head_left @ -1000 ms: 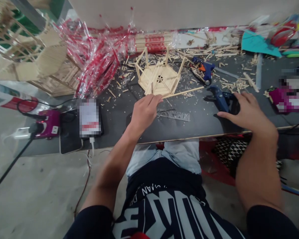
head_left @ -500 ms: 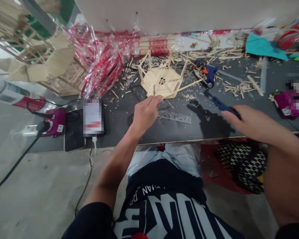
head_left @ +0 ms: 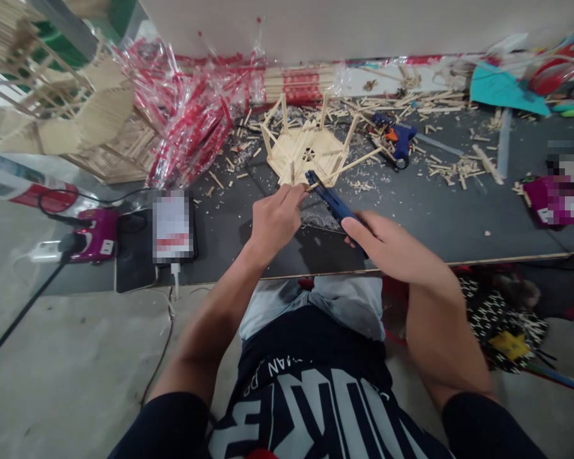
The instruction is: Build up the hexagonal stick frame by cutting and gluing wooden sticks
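My left hand (head_left: 276,218) is closed in a pinch on the near end of a thin wooden stick (head_left: 356,164), at the front edge of a hexagonal stick model (head_left: 323,143). The stick slants up to the right. The model has a flat base of sticks with several uprights around its rim. My right hand (head_left: 387,239) is wrapped round a long dark blue cutter (head_left: 337,207). Its tip is beside my left fingertips, at the stick's near end; whether its jaws touch the stick I cannot tell. A clear plastic ruler (head_left: 320,221) lies partly hidden under the cutter.
A blue glue gun (head_left: 402,140) lies right of the model among stick offcuts (head_left: 452,169). Red-striped plastic wrappers (head_left: 196,115) are heaped at the left, near a larger stick structure (head_left: 95,121). A phone (head_left: 173,226) and a purple power strip (head_left: 95,234) lie front left.
My right hand has brought the blue cutter in from the right to my left fingertips and the stick's end. My left hand keeps its pinch at the model's front edge.
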